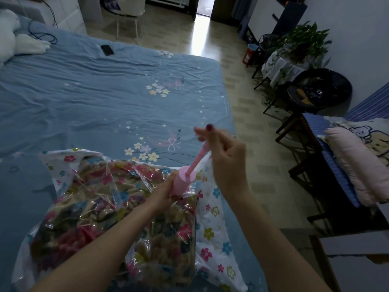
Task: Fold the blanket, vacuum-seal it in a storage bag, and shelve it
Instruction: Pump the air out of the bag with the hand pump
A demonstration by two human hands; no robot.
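Observation:
A folded floral blanket point(101, 218) lies inside a clear storage bag point(212, 234) printed with coloured flowers, on the blue bed at the lower middle. A pink hand pump point(183, 181) stands tilted on the bag's upper right part. My left hand point(164, 193) grips the pump's cylinder at its base. My right hand point(221, 152) holds the pump's handle, with the pink rod point(196, 160) pulled out of the cylinder. The bag's valve is hidden under the pump.
The blue bed sheet point(94, 98) stretches back and left, with a black phone point(107, 49) and a white pillow point(12, 36) on it. To the right are tiled floor point(250, 114), chairs with pink bedding point(355, 163), plants point(303, 43) and a black fan point(320, 89).

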